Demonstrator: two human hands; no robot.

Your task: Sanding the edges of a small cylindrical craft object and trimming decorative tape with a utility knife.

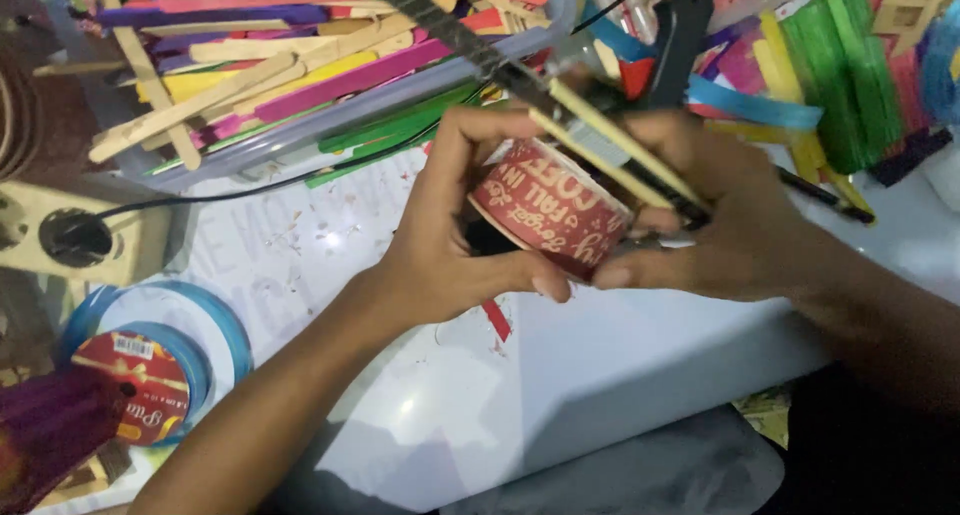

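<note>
Tabletop [620, 365], white and glossy with a few small scraps on it, is seen filling the middle of the head view. A clear plastic tray [300, 135] heaped with flat wooden craft sticks [250, 75] in natural, pink, yellow, purple and green is set along its far left edge, and more coloured sticks are piled at the far right. A round blue-rimmed lid [215, 310] is laid at the near left, with a red-labelled spool resting in it. A black hot-glue gun [680, 45] is stood just behind the hands.

A short red paper cup [550, 215], printed with white lettering, is held on its side above the tabletop, between both hands. The left hand [450, 245] is wrapped around the cup's left side, its fingers [470, 135] curled over the top and the thumb pressed underneath. The right hand [720, 225] is closed on the cup's right side from below and also pins a pale yellow craft stick [610, 145] slantwise across the top of the cup. A dark strip runs beside that stick; its kind cannot be told.

As a judgement, the work seems to be at an early stage: only this one stick is seen laid against the cup, whether it is already glued cannot be told, and the rest of the red wall is left bare.
</note>
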